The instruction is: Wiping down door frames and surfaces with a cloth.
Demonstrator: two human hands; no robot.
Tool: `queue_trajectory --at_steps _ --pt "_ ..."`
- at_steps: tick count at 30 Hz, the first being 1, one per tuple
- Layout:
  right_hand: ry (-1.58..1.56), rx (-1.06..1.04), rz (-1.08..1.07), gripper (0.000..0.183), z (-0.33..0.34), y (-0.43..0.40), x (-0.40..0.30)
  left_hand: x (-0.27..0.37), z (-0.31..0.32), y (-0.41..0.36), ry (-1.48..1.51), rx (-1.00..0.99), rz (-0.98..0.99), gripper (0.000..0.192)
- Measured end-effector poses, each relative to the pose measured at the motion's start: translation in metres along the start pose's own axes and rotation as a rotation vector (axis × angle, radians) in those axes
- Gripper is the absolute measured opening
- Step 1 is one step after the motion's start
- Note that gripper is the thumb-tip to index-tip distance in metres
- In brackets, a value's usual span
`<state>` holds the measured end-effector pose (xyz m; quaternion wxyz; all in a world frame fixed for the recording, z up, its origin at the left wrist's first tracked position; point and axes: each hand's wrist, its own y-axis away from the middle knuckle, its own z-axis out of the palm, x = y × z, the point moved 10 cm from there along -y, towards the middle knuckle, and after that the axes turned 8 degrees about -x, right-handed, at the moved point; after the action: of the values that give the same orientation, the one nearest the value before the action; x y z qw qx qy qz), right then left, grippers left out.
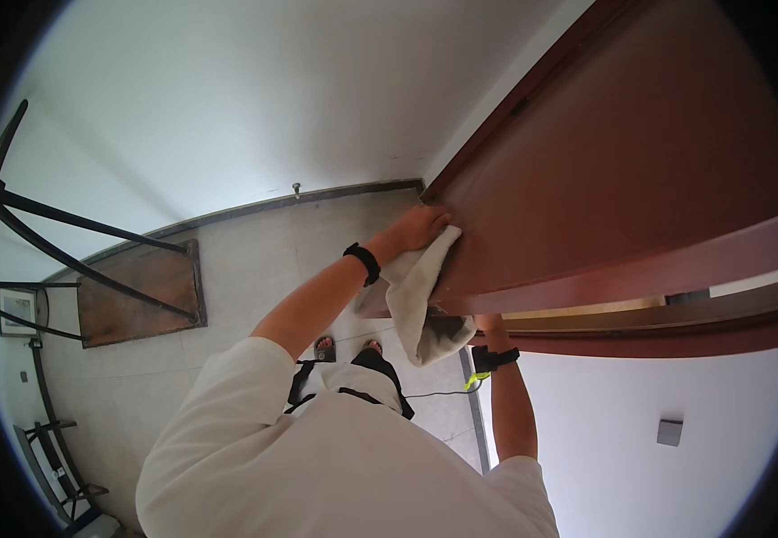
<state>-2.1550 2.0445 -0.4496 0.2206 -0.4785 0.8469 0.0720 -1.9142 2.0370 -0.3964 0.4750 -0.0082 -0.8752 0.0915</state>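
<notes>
A reddish-brown door [597, 175] stands partly open on my right. My left hand [422, 225] grips a beige-grey cloth [410, 296] and presses it against the door's face near the free edge. From there the cloth hangs in loose folds and wraps past the door's edge [563, 276]. My right hand [490, 321] is at the far side of that edge, close to the cloth's other end. The door and cloth hide most of its fingers, so I cannot tell whether it grips the cloth or the door.
A black metal stand [86, 218] rises from a brown rectangular base [140, 292] on the left. A small doorstop [296, 189] juts from the wall above the dark skirting. A wall switch [670, 432] sits at lower right. A cable [439, 394] runs from my right wrist.
</notes>
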Motion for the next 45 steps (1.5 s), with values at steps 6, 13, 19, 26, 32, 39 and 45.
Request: queue_trajectory --at_steps 6,13,19,26,32,39,45 --pt "-0.073 0.035 0.026 0.026 -0.006 -0.025 -0.008 -0.049 0.025 -0.009 0.230 -0.078 -0.186 0.038" --pt "-0.155 0.131 0.047 0.026 -0.024 -0.041 -0.019 -0.084 0.020 0.000 -0.032 -0.041 -0.386 0.037" --pt "-0.207 0.220 0.099 0.026 -0.046 -0.023 -0.014 0.014 -0.013 0.017 -0.095 0.012 -0.153 0.028" --pt "-0.045 0.270 0.033 0.030 -0.058 -0.019 -0.107 0.041 -0.029 0.075 -0.106 0.231 0.095 0.027" --pt "-0.234 0.309 0.185 0.037 -0.036 0.001 -0.077 0.045 -0.024 0.099 0.088 0.187 -0.063 0.025" --pt "-0.397 0.239 0.028 0.031 -0.062 -0.044 -0.057 0.018 -0.033 0.085 -0.076 0.256 -0.091 0.024" --pt "-0.406 0.394 0.105 0.032 -0.060 -0.041 -0.050 -0.014 -0.035 0.145 0.102 0.524 -0.181 0.025"
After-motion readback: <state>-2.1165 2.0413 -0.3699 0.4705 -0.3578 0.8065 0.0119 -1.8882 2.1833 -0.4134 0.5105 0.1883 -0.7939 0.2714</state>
